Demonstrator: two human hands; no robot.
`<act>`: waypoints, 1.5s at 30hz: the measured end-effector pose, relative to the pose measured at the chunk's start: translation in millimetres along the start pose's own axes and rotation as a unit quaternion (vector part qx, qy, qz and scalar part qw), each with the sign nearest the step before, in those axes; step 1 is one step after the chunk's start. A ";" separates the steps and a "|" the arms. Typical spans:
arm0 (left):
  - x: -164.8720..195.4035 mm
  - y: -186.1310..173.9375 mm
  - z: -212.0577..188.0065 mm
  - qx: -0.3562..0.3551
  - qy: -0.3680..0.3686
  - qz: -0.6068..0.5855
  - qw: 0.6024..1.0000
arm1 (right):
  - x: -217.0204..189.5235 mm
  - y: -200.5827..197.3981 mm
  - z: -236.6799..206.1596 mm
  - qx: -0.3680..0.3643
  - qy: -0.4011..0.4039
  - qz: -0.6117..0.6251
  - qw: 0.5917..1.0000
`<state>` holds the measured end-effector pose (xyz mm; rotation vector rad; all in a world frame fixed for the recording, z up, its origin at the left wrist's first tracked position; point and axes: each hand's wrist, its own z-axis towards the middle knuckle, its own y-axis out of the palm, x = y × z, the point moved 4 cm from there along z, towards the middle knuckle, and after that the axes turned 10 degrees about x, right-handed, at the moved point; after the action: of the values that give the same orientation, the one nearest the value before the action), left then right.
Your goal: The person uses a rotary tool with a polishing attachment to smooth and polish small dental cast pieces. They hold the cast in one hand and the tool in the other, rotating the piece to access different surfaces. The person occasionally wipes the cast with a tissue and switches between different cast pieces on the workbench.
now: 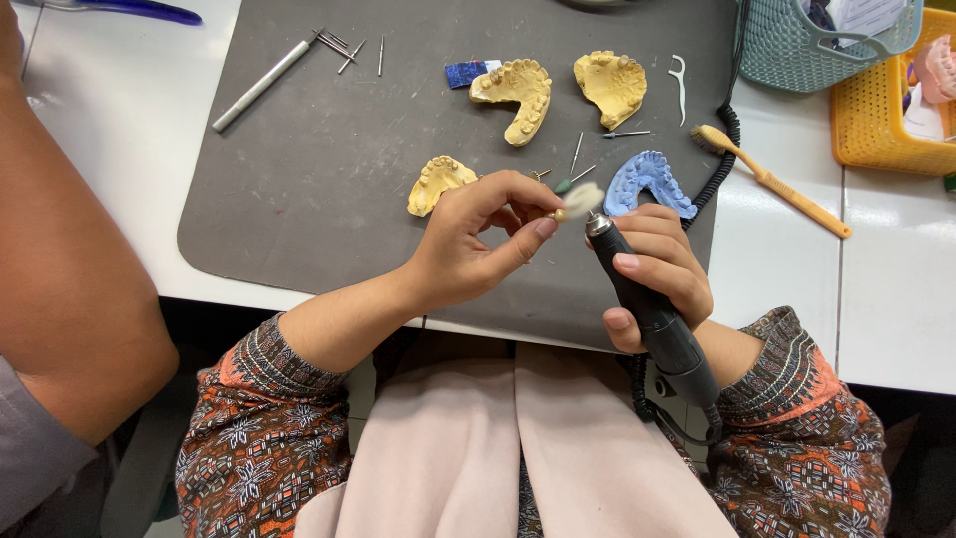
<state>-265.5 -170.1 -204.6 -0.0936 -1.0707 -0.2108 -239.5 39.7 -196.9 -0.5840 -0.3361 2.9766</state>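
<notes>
White paper slip (864, 14) in teal basket (797, 50)

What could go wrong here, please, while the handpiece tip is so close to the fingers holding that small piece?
The left hand pinches a small pale piece right against the tip of the rotary handpiece held by the right hand; a slip could nick the fingertips. The piece may also fly off and be lost among the yellow dental casts.

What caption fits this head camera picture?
Right hand holds a black rotary tool against a small piece pinched by the left hand.
</notes>
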 end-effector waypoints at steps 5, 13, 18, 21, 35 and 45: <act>-1.5 0.6 0.5 0.001 -0.006 -0.018 1.000 | -0.5 -1.0 -0.6 0.003 -0.002 -0.001 1.000; -1.9 1.3 -0.4 -0.007 -0.020 -0.045 0.999 | -0.9 -1.3 0.1 -0.014 -0.012 -0.005 1.000; -2.1 1.4 -1.9 -0.014 -0.030 -0.061 0.998 | -1.2 0.2 -1.6 -0.021 -0.014 -0.004 1.000; -2.2 1.3 -2.7 -0.016 -0.036 -0.063 0.997 | -0.6 0.3 -2.1 -0.016 -0.013 -0.007 1.000; -1.6 1.3 -1.2 -0.018 -0.014 -0.045 0.999 | -0.9 1.1 -3.7 -0.012 -0.012 -0.016 1.000; -2.1 2.1 -1.9 -0.013 -0.024 -0.047 0.999 | -0.8 0.9 -2.3 0.001 0.000 -0.025 1.000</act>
<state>-264.4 -168.2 -207.3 -0.0722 -1.1205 -0.3085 -238.0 39.2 -198.9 -0.5663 -0.3438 2.9295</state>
